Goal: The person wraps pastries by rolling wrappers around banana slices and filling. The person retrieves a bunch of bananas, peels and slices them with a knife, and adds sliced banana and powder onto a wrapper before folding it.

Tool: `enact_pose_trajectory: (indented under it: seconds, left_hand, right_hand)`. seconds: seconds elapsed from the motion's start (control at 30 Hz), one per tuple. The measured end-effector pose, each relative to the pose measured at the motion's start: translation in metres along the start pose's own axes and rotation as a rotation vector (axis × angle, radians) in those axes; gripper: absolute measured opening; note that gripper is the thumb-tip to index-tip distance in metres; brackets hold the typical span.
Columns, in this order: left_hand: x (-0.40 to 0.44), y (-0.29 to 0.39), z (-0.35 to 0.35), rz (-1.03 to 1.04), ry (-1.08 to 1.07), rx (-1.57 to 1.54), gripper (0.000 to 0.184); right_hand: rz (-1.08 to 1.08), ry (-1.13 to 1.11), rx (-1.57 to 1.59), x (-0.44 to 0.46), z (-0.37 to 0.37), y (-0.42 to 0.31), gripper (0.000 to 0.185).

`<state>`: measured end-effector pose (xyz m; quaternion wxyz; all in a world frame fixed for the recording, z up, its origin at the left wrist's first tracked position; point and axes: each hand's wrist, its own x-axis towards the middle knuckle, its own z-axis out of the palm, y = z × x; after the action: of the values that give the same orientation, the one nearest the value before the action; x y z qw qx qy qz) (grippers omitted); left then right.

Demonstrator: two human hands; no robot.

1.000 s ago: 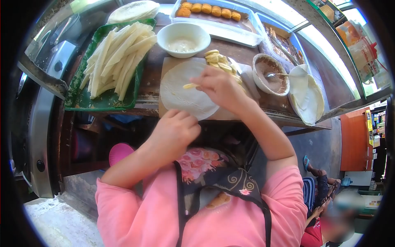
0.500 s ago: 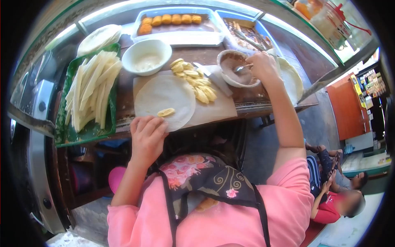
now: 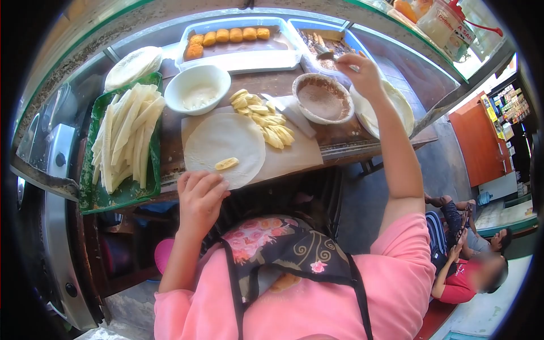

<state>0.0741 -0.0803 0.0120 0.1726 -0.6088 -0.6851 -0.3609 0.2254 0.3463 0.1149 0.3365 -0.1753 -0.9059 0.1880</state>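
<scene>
My right hand point(image 3: 361, 75) is raised above the far side of a bowl of brown powder point(image 3: 321, 101). Its fingers pinch a spoon point(image 3: 326, 55), whose bowl points left. On a paper-like sheet lies a round, thin white wrapper point(image 3: 220, 141), with one banana slice point(image 3: 226, 164) near its front edge. The curled fingers of my left hand point(image 3: 200, 198) pinch that front edge beside the slice. Behind and right of the wrapper is a heap of banana slices point(image 3: 266, 119), and a knife point(image 3: 294, 116) lies next to it.
A green tray point(image 3: 122, 198) of rolled wrappers is at left. Behind stand a white bowl point(image 3: 198, 85), a stack of wrappers point(image 3: 133, 65), and a container point(image 3: 243, 59) with browned rolls. More wrappers point(image 3: 391, 107) lie at right, under my forearm. Glass panels surround the counter. People sit at far right.
My right hand has lifted the spoon out of the brown powder, up and away from the bowl. My left hand stays at the wrapper's edge. The view has shifted slightly.
</scene>
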Motion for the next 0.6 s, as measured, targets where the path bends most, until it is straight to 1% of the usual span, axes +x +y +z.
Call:
enact_pose_trajectory:
  seconds: [0.1,0.13,0.23,0.33,0.37,0.4,0.5,0.6]
  left_hand:
    - [0.0,-0.001,0.0,0.001,-0.003,-0.009,0.028]
    - [0.001,-0.002,0.0,0.005,-0.004,-0.013,0.028]
    - [0.002,-0.004,0.001,0.003,0.001,-0.027,0.027]
    - [0.003,-0.003,0.0,-0.007,-0.001,-0.046,0.026]
    - [0.003,-0.003,0.0,-0.011,-0.003,-0.053,0.025]
    - [0.003,-0.003,0.0,-0.011,-0.014,-0.06,0.025]
    - [0.003,-0.004,-0.002,-0.01,-0.042,-0.069,0.024]
    - [0.005,-0.004,-0.004,-0.006,-0.043,-0.071,0.022]
  right_hand:
    - [0.062,0.093,0.045,0.004,-0.019,-0.023,0.014]
    - [0.127,0.07,-0.092,-0.001,-0.026,-0.04,0.013]
    - [0.225,-0.325,-0.841,-0.021,-0.023,-0.058,0.013]
    - [0.227,-0.399,-0.82,-0.046,0.0,-0.037,0.016]
    - [0.219,-0.433,-0.821,-0.049,0.004,-0.04,0.016]
    - [0.235,-0.458,-0.705,-0.053,0.004,-0.046,0.016]
    - [0.393,-0.456,-0.543,-0.049,0.0,-0.061,0.018]
    - [0.43,-0.326,-0.455,-0.054,0.0,-0.035,0.02]
